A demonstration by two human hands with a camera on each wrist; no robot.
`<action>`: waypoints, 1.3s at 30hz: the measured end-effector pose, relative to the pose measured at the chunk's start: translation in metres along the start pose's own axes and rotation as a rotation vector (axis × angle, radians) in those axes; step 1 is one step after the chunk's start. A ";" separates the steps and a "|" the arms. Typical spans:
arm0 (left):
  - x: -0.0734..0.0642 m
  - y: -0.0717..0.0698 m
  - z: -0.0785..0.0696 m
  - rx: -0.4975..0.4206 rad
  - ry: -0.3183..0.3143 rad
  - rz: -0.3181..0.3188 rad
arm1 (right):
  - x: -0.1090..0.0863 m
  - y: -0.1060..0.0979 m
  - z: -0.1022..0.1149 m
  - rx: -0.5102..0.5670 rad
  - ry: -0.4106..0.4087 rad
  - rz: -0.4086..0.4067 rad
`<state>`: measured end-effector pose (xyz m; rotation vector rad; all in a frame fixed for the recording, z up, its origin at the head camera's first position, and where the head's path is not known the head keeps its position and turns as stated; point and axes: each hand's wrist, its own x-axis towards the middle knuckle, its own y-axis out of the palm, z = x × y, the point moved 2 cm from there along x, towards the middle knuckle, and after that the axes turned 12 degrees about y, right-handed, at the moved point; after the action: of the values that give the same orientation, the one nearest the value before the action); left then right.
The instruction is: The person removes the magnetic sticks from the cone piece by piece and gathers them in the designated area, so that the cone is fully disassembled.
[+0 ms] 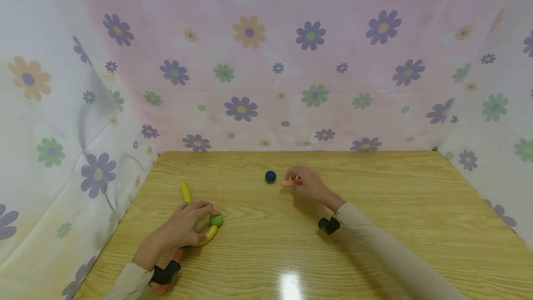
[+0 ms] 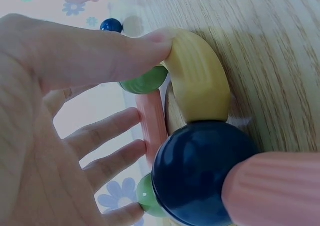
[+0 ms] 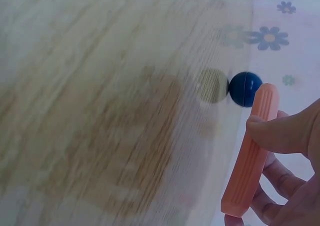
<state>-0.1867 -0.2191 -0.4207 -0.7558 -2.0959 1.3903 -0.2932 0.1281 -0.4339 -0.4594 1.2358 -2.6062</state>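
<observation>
The left hand [image 1: 183,223] spans a joined frame of rods and balls on the left of the wooden table [image 1: 395,189]: its thumb presses the curved yellow piece [image 2: 200,76] while fingertips reach across to a rear pink rod [image 2: 152,123] and a small green ball [image 2: 147,198]. This grasp bridges several parts, probably because round balls could otherwise let the frame roll or twist. A large dark blue ball [image 2: 200,161] sits between the yellow curve and a near pink rod [image 2: 280,186], which runs beneath the wrist; a straight yellow rod [image 1: 185,190] points to the far side, its near end hidden by the hand. Farther off and to the right, the right hand [image 1: 306,184] pinches a loose pink rod [image 3: 250,156] between thumb and fingers, gripping along its length so that the left-pointing end remains uncovered. Just beside that end, apart in the head view, a loose blue ball [image 1: 270,176] rests on the table. Floral cloth [image 1: 266,78] hangs behind and at both sides, seemingly to screen the workspace.
</observation>
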 end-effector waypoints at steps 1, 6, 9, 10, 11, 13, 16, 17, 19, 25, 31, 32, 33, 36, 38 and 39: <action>0.000 0.000 0.000 0.003 0.000 0.000 | 0.001 0.000 -0.002 0.007 -0.005 0.005; 0.000 0.000 0.000 0.017 0.009 -0.006 | 0.007 -0.002 -0.012 0.018 0.008 0.033; 0.000 -0.001 0.000 0.025 0.010 -0.006 | 0.011 -0.002 -0.017 0.014 0.037 0.046; 0.001 -0.001 0.000 0.026 0.010 -0.003 | 0.013 -0.002 -0.018 0.015 0.045 0.049; 0.001 -0.001 0.000 0.028 0.009 -0.001 | 0.014 -0.002 -0.020 0.020 0.054 0.054; 0.001 -0.001 0.000 0.029 0.006 0.003 | 0.017 -0.002 -0.023 0.022 0.067 0.059; 0.002 -0.002 0.000 0.025 0.008 0.008 | 0.022 -0.001 -0.027 0.017 0.087 0.070; 0.002 -0.002 0.001 0.025 0.009 0.008 | 0.023 -0.001 -0.028 0.010 0.096 0.074; 0.003 -0.002 0.001 0.025 0.009 0.008 | 0.026 0.000 -0.030 0.001 0.115 0.082; 0.004 -0.001 0.002 0.045 0.006 0.008 | 0.031 0.000 -0.031 0.015 0.166 0.123; 0.005 -0.001 0.001 0.053 -0.003 0.014 | 0.029 -0.002 -0.033 0.063 0.225 0.131; 0.005 -0.001 0.001 0.058 -0.002 0.014 | 0.028 -0.002 -0.033 0.069 0.229 0.129; 0.006 -0.002 0.001 0.059 -0.005 0.013 | 0.028 -0.002 -0.034 0.070 0.235 0.126; 0.007 -0.003 -0.001 0.088 -0.011 0.010 | 0.028 -0.003 -0.035 0.074 0.232 0.114; 0.008 -0.003 -0.002 0.115 -0.018 0.015 | 0.026 -0.005 -0.034 0.069 0.213 0.102; 0.009 -0.003 -0.002 0.122 -0.026 0.021 | 0.025 -0.006 -0.034 0.065 0.205 0.096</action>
<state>-0.1922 -0.2124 -0.4162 -0.7153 -2.0072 1.5311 -0.3296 0.1477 -0.4451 -0.1199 1.1950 -2.6541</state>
